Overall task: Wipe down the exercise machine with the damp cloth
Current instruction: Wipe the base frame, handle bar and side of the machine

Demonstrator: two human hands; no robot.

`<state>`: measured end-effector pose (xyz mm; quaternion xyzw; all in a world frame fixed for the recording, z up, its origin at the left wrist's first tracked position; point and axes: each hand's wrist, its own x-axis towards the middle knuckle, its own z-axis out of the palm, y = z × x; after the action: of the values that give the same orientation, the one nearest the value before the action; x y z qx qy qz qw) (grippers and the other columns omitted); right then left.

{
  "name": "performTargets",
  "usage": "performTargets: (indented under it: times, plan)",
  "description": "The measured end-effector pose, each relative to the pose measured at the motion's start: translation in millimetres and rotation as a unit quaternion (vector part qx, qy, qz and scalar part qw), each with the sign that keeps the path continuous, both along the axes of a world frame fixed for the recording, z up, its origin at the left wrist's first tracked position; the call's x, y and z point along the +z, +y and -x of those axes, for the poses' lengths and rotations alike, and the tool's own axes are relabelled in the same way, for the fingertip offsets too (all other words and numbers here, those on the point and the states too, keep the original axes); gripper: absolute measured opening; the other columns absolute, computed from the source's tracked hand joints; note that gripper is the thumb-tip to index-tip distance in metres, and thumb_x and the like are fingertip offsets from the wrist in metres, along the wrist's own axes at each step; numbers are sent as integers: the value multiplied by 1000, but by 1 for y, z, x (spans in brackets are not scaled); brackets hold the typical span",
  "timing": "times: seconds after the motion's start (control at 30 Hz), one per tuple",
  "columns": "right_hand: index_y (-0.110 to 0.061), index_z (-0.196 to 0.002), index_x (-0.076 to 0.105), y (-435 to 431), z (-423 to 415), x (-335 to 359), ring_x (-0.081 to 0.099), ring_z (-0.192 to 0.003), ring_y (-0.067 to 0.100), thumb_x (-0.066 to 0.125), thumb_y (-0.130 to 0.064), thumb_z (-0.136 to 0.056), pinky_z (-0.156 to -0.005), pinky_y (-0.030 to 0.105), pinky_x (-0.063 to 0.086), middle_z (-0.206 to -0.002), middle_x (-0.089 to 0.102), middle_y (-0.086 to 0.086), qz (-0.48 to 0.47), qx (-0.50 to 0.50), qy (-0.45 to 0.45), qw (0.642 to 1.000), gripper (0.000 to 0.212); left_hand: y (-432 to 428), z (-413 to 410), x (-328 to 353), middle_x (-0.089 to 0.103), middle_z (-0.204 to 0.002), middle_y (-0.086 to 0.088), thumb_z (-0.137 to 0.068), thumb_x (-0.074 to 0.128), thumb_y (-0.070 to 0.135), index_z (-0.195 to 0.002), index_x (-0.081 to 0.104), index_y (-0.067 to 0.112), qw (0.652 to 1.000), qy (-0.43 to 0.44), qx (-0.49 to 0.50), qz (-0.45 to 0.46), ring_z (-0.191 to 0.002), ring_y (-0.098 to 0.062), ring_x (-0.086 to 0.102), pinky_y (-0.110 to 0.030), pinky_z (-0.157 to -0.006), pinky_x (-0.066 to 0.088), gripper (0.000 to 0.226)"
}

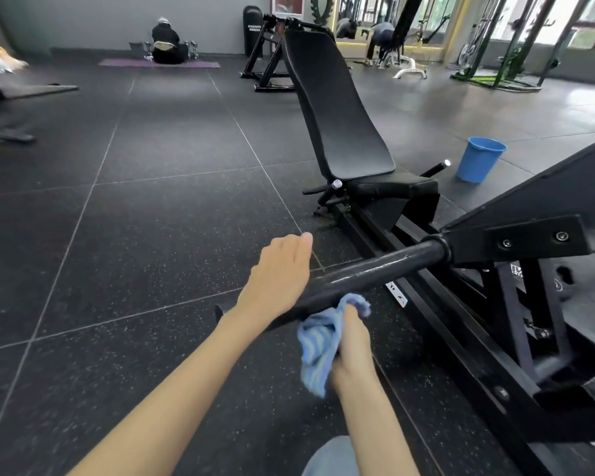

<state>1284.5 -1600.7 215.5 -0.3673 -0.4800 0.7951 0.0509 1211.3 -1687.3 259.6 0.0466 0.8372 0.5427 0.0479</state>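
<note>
Head view: the cloth (318, 341), gripped by the right hand (352, 352), is best wrapped around the bar (375, 273) steadied under the flat, relaxed left hand (279, 269) and drawn along its length.

Blue bucket (480, 159) on dark rubber floor (158, 235); purple mat (124, 63) by far wall, seated person (166, 42) on it.

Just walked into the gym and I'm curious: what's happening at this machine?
A person is wiping down a black exercise machine. The right hand grips a blue cloth against the underside of its round bar. The left hand rests on top of the bar. A blue bucket stands beyond the seat.
</note>
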Motion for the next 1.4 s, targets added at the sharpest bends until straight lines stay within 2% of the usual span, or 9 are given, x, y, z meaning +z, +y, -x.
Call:
performTargets:
  times: [0.1,0.23,0.37,0.57,0.83,1.13,1.27,1.33,1.4]
  plan:
    - [-16,-99,56,8,1,-7,59,-85,15,40,-31,-100,-75,28,43,-97,62,2,-234,-74,87,966,22,-25,12,14,50,-122,3,-103,16,33,-120,54,20,999,-30,-4,-33,-109,-14,44,-33,-89,32,43]
    - [-18,-80,60,15,44,-6,53,-81,25,37,-29,-97,-72,35,41,-85,58,1,-677,38,152,719,30,-60,24,29,51,-133,4,-100,10,49,-108,61,28,999,4,27,-25,-120,-13,44,-40,-103,32,55]
    - [-19,-64,62,-29,45,1,51,-62,28,38,-28,-90,-62,38,40,-65,59,0,-777,161,204,574,37,-63,32,45,56,-125,1,-100,11,50,-87,62,32,999,25,39,-28,-117,-15,46,-44,-106,31,55]
    - [-17,-85,70,-20,34,-5,55,-78,22,50,-31,-92,-70,31,40,-88,65,-4,-709,172,379,569,25,-20,33,52,57,-125,0,-100,15,49,-82,63,31,999,-6,-42,34,-113,-16,47,-39,-100,31,54]
    - [-3,-88,66,190,100,-19,57,-89,34,45,-21,-96,-79,41,42,-91,62,18,-718,169,12,675,29,53,32,41,57,-112,4,-96,45,28,-108,58,19,978,97,-139,126,-103,-13,50,-24,-80,32,20]
    - [-9,-75,62,196,110,-32,56,-76,25,46,-13,-83,-70,33,37,-76,61,6,-730,122,13,672,19,151,57,-31,54,-120,-8,-83,57,55,-142,23,13,834,106,-306,447,-108,-27,56,-34,-79,39,80]
    - [0,-87,66,192,110,-29,49,-90,20,37,-23,-93,-83,36,37,-89,64,12,-738,91,32,668,38,155,63,-42,56,-113,-5,-89,53,47,-131,31,13,843,134,-285,436,-102,-23,59,-31,-72,36,59]
    - [-3,-91,67,198,109,-10,50,-94,20,46,-20,-97,-85,35,39,-95,62,5,-697,69,22,714,27,153,58,-41,57,-112,-4,-90,52,45,-127,32,13,848,133,-280,430,-101,-22,60,-30,-70,34,53]
    - [-8,-97,68,223,116,14,48,-96,19,54,-15,-94,-86,31,38,-103,60,3,-739,3,10,674,16,154,57,-40,59,-113,-5,-91,51,45,-127,33,12,849,129,-280,428,-102,-22,60,-30,-69,34,51]
